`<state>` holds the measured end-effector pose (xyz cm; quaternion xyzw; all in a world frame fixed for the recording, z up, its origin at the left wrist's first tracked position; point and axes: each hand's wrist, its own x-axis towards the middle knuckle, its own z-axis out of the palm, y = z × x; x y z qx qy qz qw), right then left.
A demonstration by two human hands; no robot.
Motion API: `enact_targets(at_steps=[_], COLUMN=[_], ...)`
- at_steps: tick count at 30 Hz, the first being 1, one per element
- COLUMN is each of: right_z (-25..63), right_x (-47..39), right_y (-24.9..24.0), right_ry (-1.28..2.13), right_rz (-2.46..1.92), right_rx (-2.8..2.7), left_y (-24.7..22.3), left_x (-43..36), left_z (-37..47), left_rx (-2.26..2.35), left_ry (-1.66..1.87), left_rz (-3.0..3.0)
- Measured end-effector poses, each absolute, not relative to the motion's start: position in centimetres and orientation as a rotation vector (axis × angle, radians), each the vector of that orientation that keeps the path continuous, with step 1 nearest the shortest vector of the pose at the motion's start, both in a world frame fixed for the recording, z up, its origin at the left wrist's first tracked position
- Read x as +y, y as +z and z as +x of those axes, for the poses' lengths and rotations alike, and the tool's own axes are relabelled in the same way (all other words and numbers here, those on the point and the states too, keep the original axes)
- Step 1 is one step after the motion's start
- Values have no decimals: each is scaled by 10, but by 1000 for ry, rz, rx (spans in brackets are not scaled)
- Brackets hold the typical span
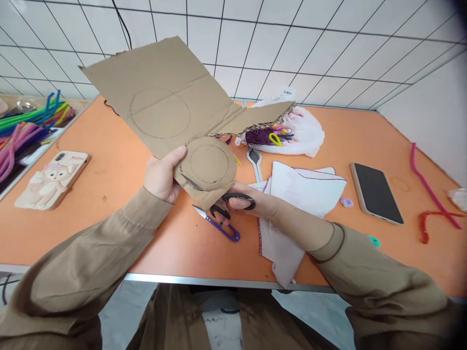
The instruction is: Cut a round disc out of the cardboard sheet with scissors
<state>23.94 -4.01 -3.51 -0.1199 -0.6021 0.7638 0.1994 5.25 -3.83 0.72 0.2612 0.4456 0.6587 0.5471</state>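
A brown cardboard sheet is held up over the table, with a large circle drawn on its upper part. Its lower end is cut partway round into a disc with a smaller circle drawn inside. My left hand grips the sheet's lower left edge, thumb on top. In my right hand are black-handled scissors, fingers through the loops. One blade shows above the cardboard by the disc's lower left outline; the other is hidden beneath. Purple thread snips lie on the table just below.
White stitched cloth lies right of my hands. A white plastic bag with purple yarn sits behind. Phones lie at left and right. Pipe cleaners fill the left edge; red and pink ones lie far right.
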Motion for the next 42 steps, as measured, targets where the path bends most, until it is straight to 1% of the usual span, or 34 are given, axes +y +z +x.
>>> enact_targets(at_steps=[23, 34, 39, 42], right_z=[240, 237, 237, 238], right_x=[-39, -42, -41, -42], right_y=[-36, -42, -40, -38], right_ry=[2140, 2186, 2134, 2164], right_rz=[-369, -271, -287, -324], right_rx=[-1729, -1572, -1602, -1569], left_y=[12, 4, 5, 5], left_x=[-39, -42, -41, -42], left_z=[55, 60, 60, 61], left_rx=[972, 922, 956, 956], left_ry=[1700, 1764, 1738, 1758], left_rz=[599, 602, 573, 546])
